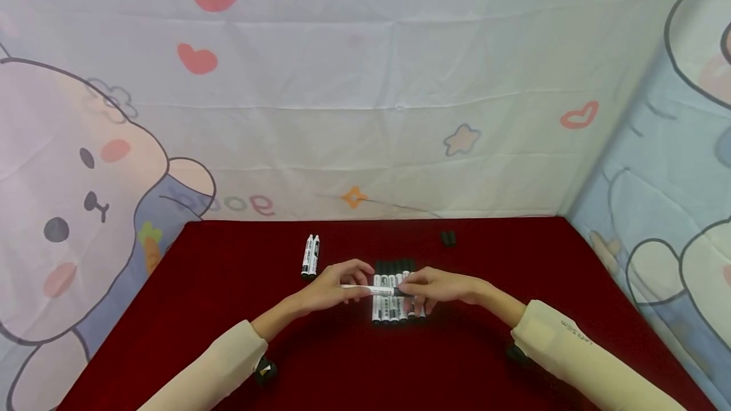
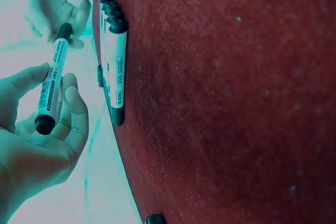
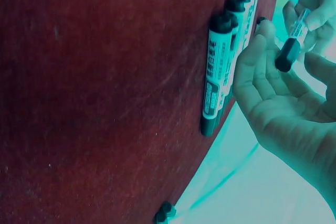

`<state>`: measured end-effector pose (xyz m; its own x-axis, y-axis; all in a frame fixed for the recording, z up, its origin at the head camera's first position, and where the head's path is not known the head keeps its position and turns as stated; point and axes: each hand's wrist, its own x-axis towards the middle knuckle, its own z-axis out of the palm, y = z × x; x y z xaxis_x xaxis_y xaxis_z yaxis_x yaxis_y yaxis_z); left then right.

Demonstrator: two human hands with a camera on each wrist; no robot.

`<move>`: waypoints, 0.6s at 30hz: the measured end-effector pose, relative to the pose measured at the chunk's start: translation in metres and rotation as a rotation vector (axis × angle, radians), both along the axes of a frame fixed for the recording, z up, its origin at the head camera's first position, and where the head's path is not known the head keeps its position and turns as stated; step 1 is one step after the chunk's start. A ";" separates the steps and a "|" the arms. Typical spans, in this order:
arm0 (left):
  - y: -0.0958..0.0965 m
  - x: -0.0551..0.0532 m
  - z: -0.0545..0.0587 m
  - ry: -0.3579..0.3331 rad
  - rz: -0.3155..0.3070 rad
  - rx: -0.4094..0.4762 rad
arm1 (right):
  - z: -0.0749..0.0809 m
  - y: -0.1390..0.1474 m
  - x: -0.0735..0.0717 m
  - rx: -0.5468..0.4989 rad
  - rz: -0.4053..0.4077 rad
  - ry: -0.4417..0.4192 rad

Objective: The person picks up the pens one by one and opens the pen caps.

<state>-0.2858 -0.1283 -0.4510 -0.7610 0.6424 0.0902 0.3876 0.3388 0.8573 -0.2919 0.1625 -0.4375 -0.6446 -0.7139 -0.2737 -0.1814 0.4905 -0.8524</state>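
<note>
My left hand [image 1: 341, 283] pinches a white marker [image 2: 54, 77] between thumb and fingers. The marker lies crosswise over a row of similar markers [image 1: 391, 309], its black-capped end pointing right. At that capped end is my right hand [image 1: 441, 285], thumb and fingers spread around the black cap [image 3: 287, 55]. A small gap shows between thumb and cap in the right wrist view. Several white markers with black ends make up the row, side by side on the red cloth; my right hand partly hides them in the head view.
Two more white markers [image 1: 311, 257] lie together at the back left, white tips facing away. At the back right, two small black caps [image 1: 448, 238] sit side by side. A red cloth [image 1: 228, 297] covers the table, with a printed curtain [image 1: 320, 144] hanging behind.
</note>
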 end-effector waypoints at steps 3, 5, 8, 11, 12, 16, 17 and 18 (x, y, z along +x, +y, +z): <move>-0.001 0.000 0.000 0.007 -0.012 -0.010 | -0.001 -0.003 0.003 0.014 0.008 0.006; -0.001 -0.001 0.000 0.019 -0.024 -0.019 | -0.002 -0.005 0.003 0.023 0.012 0.016; -0.001 0.000 -0.001 0.031 -0.039 -0.032 | -0.004 -0.008 0.003 0.024 0.028 0.018; 0.001 0.000 0.000 0.045 -0.053 -0.045 | -0.005 -0.011 0.005 0.025 0.051 0.005; 0.002 0.000 0.000 0.050 -0.060 -0.054 | -0.004 -0.011 0.005 0.027 0.056 -0.003; 0.004 0.002 0.002 0.075 -0.126 -0.096 | -0.003 -0.014 0.008 0.049 0.063 -0.037; 0.004 0.002 0.002 0.082 -0.145 -0.104 | -0.003 -0.014 0.009 0.054 0.058 -0.052; 0.005 0.003 0.002 0.086 -0.162 -0.110 | -0.003 -0.014 0.010 0.058 0.056 -0.068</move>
<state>-0.2831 -0.1232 -0.4488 -0.6394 0.7655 0.0724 0.5145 0.3560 0.7801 -0.2821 0.1481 -0.4408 -0.5830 -0.7299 -0.3570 -0.1526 0.5299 -0.8342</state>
